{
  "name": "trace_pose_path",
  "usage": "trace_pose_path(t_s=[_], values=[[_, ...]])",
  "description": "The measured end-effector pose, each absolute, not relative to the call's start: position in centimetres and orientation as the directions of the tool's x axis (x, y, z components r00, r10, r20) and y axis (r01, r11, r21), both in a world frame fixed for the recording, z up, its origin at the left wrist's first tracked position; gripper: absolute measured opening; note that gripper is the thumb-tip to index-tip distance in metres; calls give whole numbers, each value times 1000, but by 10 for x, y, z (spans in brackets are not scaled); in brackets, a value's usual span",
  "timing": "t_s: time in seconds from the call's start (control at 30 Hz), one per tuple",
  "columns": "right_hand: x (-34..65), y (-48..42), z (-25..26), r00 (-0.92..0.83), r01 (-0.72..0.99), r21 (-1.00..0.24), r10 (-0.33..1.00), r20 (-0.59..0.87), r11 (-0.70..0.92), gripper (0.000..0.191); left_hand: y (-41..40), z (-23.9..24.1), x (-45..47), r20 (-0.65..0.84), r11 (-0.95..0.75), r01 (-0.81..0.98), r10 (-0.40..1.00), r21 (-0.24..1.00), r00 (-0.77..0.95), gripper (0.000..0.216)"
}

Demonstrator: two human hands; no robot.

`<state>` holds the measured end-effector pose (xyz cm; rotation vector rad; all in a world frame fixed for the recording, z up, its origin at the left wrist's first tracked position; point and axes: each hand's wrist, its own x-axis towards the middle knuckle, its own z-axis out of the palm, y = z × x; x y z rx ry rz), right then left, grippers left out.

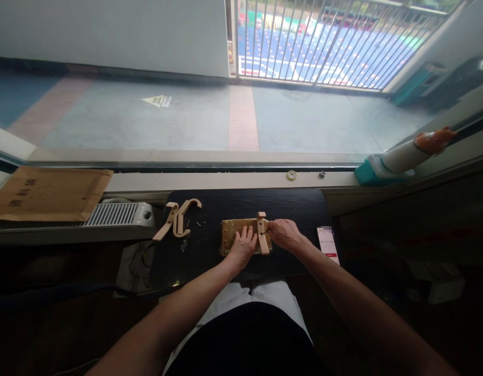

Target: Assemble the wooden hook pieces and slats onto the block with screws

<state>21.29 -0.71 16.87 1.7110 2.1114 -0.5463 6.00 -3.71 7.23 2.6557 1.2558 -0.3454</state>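
My left hand [244,246] lies flat on a yellowish-brown block [230,227], fingers stretched out towards its right side. Across the right end of that block rests a light wooden hook [262,236] with dark holes. My right hand [284,233] is closed at the hook's right side, around a thin dark tool [267,230] whose tip meets the wood; its exact kind is too small to make out. More wooden hooks [181,222] lie at the left of the black table [210,263], with several screws [184,244] scattered beside them.
A phone [328,245] showing a timer lies at the table's right edge. On the sill behind are a tape roll [291,175], a small grey object [322,174] and a teal box [378,172]. A brown envelope [53,193] rests over the radiator [119,214] at left.
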Motion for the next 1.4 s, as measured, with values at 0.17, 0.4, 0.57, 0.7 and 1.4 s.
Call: trace_pose_path(t_s=[0.17,0.4,0.57,0.7,1.4], values=[[213,-8,164,-203,979,-81,834,-512,189,28,-39,72,60,-277,-620,783,744,55,608,44],[209,-8,167,-223,974,-92,832,-508,205,27,-40,71,59,-268,-622,782,746,49,610,44],[209,-7,168,-227,974,-100,830,-510,204,27,-40,73,60,-257,-615,787,753,52,606,44],[210,-8,167,-224,974,-93,826,-517,206,27,-40,72,60,-254,-613,788,755,56,605,44],[198,0,171,-439,881,-65,757,-483,469,26,-41,65,59,-234,-618,785,757,49,611,44]])
